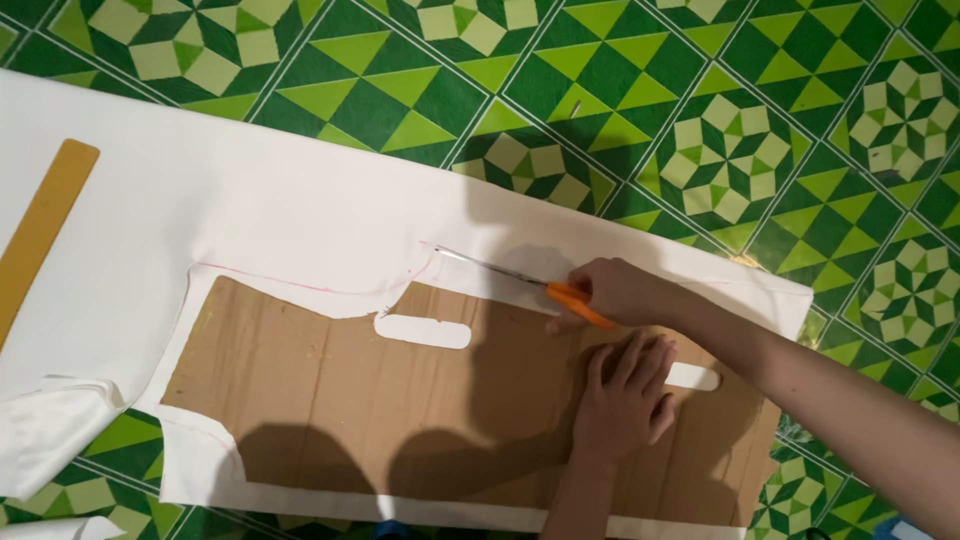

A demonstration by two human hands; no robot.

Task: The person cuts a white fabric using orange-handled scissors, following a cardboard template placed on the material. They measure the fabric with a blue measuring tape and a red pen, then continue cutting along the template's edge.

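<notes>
— What does the right hand have in it?

— A pair of scissors with orange plastic handles and thin steel blades. The fingers are closed through and around the handles, and the blades point left, lying low over the white fabric sheet just above the top edge of the flat brown cardboard pattern piece.

— And the left hand?

— It grasps nothing. It lies palm down, fingers stretched and close together, pressing on the cardboard near its right end, just left of a white oblong slot cut through the board.

— Where are the blade tips?

— Close to a faint pink drawn line that follows the cardboard's upper outline across the fabric. A second oblong slot sits just below them.

— What is all this resting on?

— The fabric is spread over a floor of green, lime and cream geometric tiles, and the cardboard lies on top of the fabric. A long yellow-brown wooden ruler lies on the cloth at the far left, well apart from both hands.
</notes>
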